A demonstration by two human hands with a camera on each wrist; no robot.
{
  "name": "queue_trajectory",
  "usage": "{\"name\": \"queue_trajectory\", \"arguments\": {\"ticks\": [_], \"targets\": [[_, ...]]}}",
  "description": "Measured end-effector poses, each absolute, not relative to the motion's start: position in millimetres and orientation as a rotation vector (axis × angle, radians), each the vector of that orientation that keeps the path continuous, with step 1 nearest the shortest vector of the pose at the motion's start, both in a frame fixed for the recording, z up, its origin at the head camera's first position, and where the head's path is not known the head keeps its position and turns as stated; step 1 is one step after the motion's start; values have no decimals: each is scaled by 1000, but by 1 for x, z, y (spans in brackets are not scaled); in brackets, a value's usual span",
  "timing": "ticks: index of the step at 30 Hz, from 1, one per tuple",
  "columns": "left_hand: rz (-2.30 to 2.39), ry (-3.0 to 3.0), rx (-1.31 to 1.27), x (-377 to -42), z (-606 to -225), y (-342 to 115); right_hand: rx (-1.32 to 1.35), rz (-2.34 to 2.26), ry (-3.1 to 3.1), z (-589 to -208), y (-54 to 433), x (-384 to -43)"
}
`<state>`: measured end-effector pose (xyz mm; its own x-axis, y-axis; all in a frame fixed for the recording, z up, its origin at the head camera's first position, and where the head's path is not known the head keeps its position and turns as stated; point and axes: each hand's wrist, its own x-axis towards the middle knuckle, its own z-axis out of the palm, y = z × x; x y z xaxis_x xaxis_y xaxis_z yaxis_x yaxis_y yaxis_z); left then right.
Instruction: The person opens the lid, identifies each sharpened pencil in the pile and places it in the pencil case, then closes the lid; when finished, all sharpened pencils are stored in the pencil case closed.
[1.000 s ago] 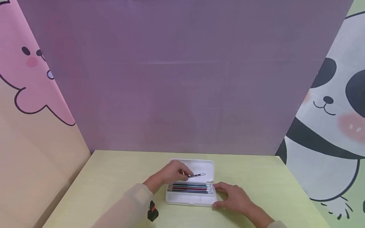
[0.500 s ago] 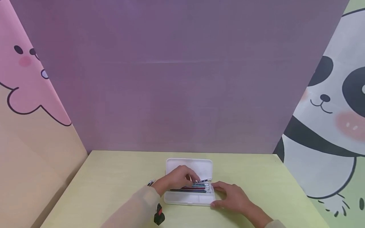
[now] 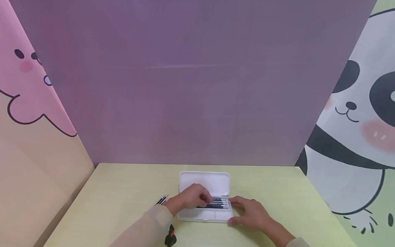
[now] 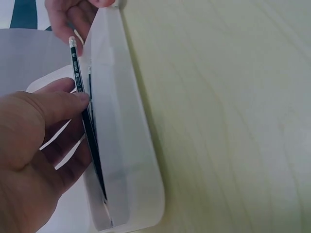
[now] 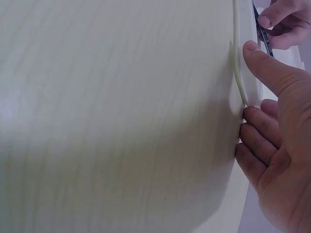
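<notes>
A white pencil case (image 3: 202,215) lies on the table with its lid (image 3: 205,181) folded back. Several dark pencils (image 3: 219,203) lie side by side inside it. Over the case, my left hand (image 3: 194,197) pinches a dark pencil (image 4: 83,104) between thumb and fingers. In the left wrist view, that pencil's white eraser end points up and its other end reaches down into the case. My right hand (image 3: 253,213) holds the case's right end, thumb at the near corner and index finger at the far corner.
Left of the case, more pencils (image 3: 161,199) lie on the pale wooden table (image 3: 129,185), partly behind the left sleeve (image 3: 148,221). A purple panel (image 3: 197,103) stands along the table's back edge. Side walls carry cartoon animals.
My left hand has carried the pencil from above the lid down and toward me, over the case's pencil row. My right hand stays at the case's end. Pencils left of the sleeve have come into view.
</notes>
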<state>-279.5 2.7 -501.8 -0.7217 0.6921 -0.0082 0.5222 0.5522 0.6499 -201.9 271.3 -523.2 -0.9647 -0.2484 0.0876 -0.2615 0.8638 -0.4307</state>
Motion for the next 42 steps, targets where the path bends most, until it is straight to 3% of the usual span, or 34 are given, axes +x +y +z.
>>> {"name": "queue_trajectory", "arguments": {"ticks": [20,31,42], "targets": [[699,2703,1198,-278,-518,-10,418,725,-3025,-526,265,-205],[1260,2570,850,-267,-511,-52,556,788,-3029,-510,272,-204],[1239,2740,697,-263,-500,-92,533,1180,-2880,-512,278,-216]]}}
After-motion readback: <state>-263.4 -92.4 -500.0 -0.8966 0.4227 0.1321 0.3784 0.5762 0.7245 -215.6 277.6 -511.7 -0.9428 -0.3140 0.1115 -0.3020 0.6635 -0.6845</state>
